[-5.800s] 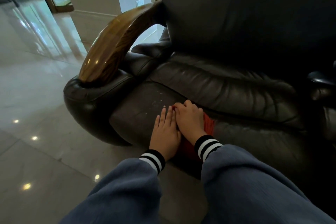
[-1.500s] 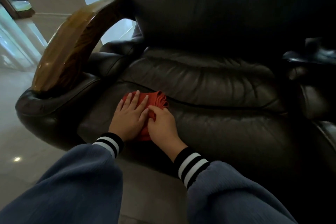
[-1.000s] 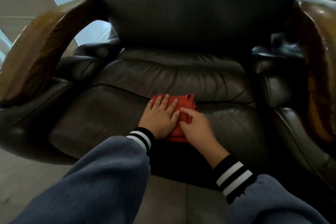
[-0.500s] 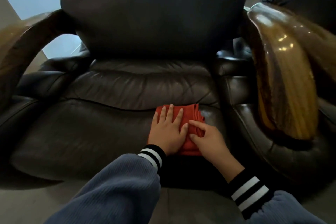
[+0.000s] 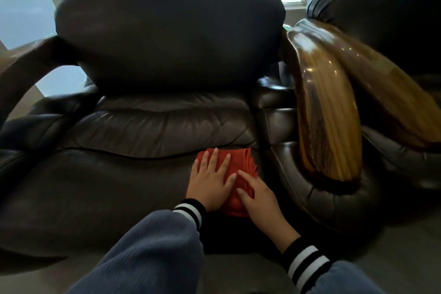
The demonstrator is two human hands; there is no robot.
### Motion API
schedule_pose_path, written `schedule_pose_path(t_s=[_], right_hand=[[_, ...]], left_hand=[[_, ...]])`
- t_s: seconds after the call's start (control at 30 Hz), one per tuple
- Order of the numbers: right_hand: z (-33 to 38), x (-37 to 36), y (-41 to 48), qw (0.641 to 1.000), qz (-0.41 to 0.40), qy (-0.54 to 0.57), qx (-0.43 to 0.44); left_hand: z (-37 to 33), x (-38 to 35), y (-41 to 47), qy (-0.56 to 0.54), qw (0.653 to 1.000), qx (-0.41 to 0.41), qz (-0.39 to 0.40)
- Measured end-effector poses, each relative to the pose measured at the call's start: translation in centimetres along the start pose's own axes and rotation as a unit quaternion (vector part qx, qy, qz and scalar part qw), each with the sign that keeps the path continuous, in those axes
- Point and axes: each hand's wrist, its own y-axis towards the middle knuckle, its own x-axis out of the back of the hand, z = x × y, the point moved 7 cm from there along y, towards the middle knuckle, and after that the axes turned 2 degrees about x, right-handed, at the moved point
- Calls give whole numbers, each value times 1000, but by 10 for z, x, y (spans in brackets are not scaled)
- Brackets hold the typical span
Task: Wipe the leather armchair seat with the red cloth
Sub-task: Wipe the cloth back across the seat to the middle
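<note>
The dark leather armchair seat (image 5: 100,188) fills the middle of the view. A folded red cloth (image 5: 241,164) lies flat on the seat's right front part, close to the right armrest. My left hand (image 5: 210,184) presses flat on the cloth's left side, fingers spread. My right hand (image 5: 260,200) presses on the cloth's near right part, fingers stretched over it. Both hands hide much of the cloth.
A glossy wooden right armrest (image 5: 324,122) on a padded leather arm stands just right of the cloth. The left armrest (image 5: 21,71) curves at the far left. The chair back (image 5: 167,26) rises behind. A second dark armchair (image 5: 386,14) stands at the right.
Both hands have slid the red cloth across the seat's front from the left side to the right side, near the right armrest. The view has turned right with them.
</note>
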Motion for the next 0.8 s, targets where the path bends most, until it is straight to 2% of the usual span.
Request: schedule_pose_path(t_s=[0.07,0.1,0.17,0.23,0.3,0.4,0.53,0.67,0.73,0.8], right_hand=[[4,-2,-1,1000,4,-3,10],[5,-3,0,1000,5,-4,12],[6,1,-1,1000,3,-3,7],[8,5,-2,1000,-11,-7,3],[8,5,-1,999,-24,-18,9],[9,5,6,998,-54,-35,19],[11,10,31,996,-81,-35,10],[9,19,73,995,-86,-49,-10],[8,24,95,994,-91,-49,-27],[5,28,119,992,-101,-66,-45]], left_hand=[[13,8,5,15,999,-4,33],[27,13,7,14,998,21,58],[56,26,4,-40,989,111,93],[69,35,1,-113,980,131,96],[59,43,1,-188,976,83,66],[42,52,3,-274,961,19,-35],[51,62,18,-344,931,44,-113],[67,72,50,-430,888,90,-138],[66,71,69,-492,856,98,-127],[62,67,94,-521,843,88,-103]])
